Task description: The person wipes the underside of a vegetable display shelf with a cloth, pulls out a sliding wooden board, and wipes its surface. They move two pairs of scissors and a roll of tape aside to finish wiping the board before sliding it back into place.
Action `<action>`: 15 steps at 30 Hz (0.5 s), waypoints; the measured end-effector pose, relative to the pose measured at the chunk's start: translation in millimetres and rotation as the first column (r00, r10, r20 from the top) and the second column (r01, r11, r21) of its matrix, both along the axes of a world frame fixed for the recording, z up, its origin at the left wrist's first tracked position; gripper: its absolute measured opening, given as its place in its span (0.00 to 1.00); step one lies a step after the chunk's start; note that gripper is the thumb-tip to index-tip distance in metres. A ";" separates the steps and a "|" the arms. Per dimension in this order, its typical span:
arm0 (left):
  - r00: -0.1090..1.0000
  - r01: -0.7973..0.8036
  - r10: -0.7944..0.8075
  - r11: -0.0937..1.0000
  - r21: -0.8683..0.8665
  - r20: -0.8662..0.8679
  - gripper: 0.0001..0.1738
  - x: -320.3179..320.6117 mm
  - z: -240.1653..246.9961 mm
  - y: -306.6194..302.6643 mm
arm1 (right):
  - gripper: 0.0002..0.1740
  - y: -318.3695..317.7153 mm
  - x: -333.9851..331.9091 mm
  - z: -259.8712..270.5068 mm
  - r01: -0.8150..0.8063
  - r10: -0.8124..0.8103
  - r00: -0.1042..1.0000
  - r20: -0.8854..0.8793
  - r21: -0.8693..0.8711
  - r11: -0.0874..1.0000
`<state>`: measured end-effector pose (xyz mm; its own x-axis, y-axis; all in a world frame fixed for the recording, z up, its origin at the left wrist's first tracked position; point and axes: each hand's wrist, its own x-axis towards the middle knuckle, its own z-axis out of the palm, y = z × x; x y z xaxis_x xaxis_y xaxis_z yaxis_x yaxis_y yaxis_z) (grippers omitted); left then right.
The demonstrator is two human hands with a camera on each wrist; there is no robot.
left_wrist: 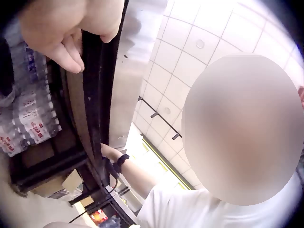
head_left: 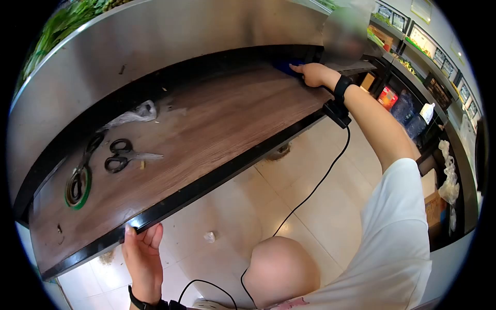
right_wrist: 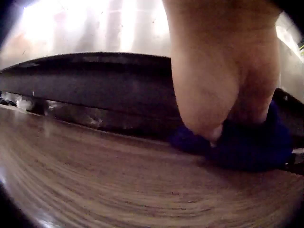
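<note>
At the far right end of a brown wood-grain shelf [head_left: 217, 119], my right hand [head_left: 313, 75] presses a blue cloth [right_wrist: 256, 152] against the surface. Its thumb and fingers dig into the bunched fabric, and the fingertips are partly hidden by it. My left hand [head_left: 143, 261] holds the shelf's black front edge [head_left: 206, 195] near the left end, thumb on top and fingers curled below. In the left wrist view, fingers [left_wrist: 69, 52] show beside the dark edge.
Black-handled scissors [head_left: 120, 156] lie on the shelf's left part, near a green ring [head_left: 89, 188] with dark handles and a crumpled clear plastic bag [head_left: 142, 113]. A metal panel [head_left: 196, 31] rises behind. A black cable [head_left: 315, 191] hangs from my right wrist. Bottle packs [left_wrist: 33, 118] stand below.
</note>
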<state>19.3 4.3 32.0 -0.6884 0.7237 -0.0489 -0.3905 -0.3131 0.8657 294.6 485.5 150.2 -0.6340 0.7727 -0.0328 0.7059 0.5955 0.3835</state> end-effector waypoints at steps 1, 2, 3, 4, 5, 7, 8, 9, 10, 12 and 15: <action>1.000 0.014 -0.014 1.000 -0.001 -0.005 0.22 1.0 2.4 0.2 | 0.41 -0.3 -3.1 1.1 0.020 -0.020 1.000 0.005 -0.008 1.000; 1.000 0.028 -0.028 1.000 -0.005 -0.009 0.21 1.6 5.4 0.8 | 0.38 -1.6 -5.6 1.5 0.039 -0.039 0.999 0.010 -0.019 0.999; 0.999 0.041 -0.041 0.999 -0.009 -0.013 0.19 3.0 7.3 -0.1 | 0.36 -2.7 -8.8 1.5 0.059 -0.058 0.998 0.016 -0.031 0.998; 0.999 0.036 -0.037 0.999 -0.019 -0.006 0.18 2.0 7.2 -1.0 | 0.36 -8.7 -11.8 4.1 0.086 -0.084 0.995 0.060 -0.036 0.996; 0.999 0.045 -0.045 0.999 -0.005 0.004 0.18 1.2 6.7 -1.8 | 0.39 -5.4 -10.7 1.2 0.034 -0.033 0.999 0.032 -0.019 0.999; 0.997 0.068 -0.068 0.998 0.019 0.024 0.18 0.7 4.8 -4.2 | 0.44 2.9 1.4 -6.4 -0.063 0.063 0.998 -0.021 0.014 0.998; 0.997 0.072 -0.072 0.997 -0.003 0.027 0.18 0.7 4.0 -6.1 | 0.43 2.6 6.1 -5.6 -0.057 0.057 0.998 -0.007 0.001 0.998; 0.997 0.078 -0.077 0.997 -0.014 0.032 0.18 0.0 3.5 -7.4 | 0.41 -9.2 3.7 0.3 -0.008 0.008 1.000 0.005 -0.030 1.000; 0.996 0.087 -0.086 0.996 -0.024 0.038 0.19 -0.7 3.7 -8.6 | 0.40 -10.5 5.5 -0.3 -0.028 0.028 1.000 -0.006 -0.023 0.999; 0.995 0.100 -0.099 0.992 -0.072 0.027 0.20 -0.8 5.7 -11.1 | 0.37 -17.2 8.7 -0.5 -0.024 0.023 1.000 -0.009 -0.031 0.999; 0.990 0.136 -0.133 0.989 -0.063 0.057 0.21 -7.8 -4.4 -19.4 | 0.36 -32.4 9.2 2.4 0.033 -0.034 0.999 -0.015 -0.070 0.997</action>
<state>11.5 -15.0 27.6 -0.5803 0.8035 -0.1333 -0.4707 -0.1973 0.8600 303.9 453.1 152.7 -0.6083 0.7899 -0.0776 0.7319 0.5961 0.3301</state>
